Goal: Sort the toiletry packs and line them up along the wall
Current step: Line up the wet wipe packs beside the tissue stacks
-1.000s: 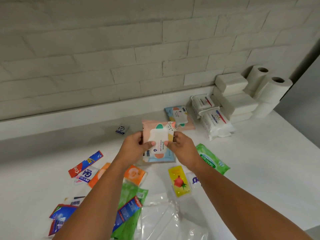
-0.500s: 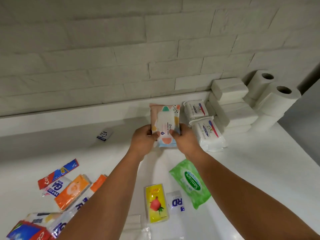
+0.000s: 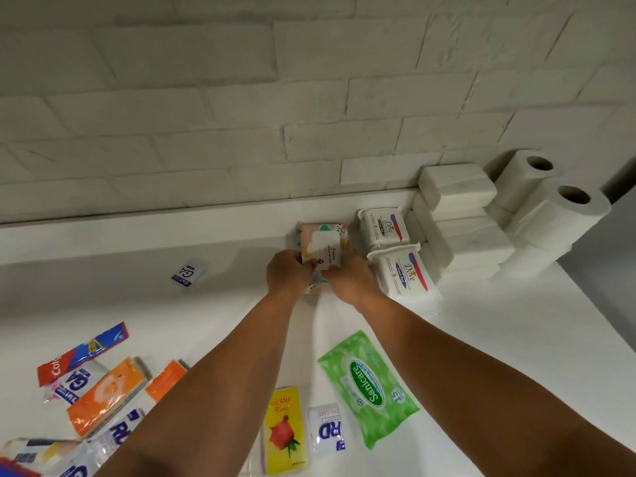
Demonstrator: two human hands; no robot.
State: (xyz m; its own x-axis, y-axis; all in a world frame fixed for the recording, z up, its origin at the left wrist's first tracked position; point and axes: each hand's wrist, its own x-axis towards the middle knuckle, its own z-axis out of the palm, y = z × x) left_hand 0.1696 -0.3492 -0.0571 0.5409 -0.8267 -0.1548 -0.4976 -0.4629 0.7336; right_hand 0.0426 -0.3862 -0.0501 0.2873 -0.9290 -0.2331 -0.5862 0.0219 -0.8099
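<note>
Both the left hand (image 3: 289, 277) and right hand (image 3: 347, 282) pinch the patterned wipes pack (image 3: 321, 247) beyond them, squaring it against the wall (image 3: 241, 132) beside the Dove packs (image 3: 402, 273).

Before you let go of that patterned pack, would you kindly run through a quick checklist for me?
1. Both hands on the patterned pack: left hand, right hand: ok.
2. Pack near the wall ledge: ok.
3. Pack beside the Dove packs, same row: ok.
4. Pack resting flat on the counter: cannot tell, hands hide its base.
5. Loose packs remain to sort, such as the green pack: not ok.
</note>
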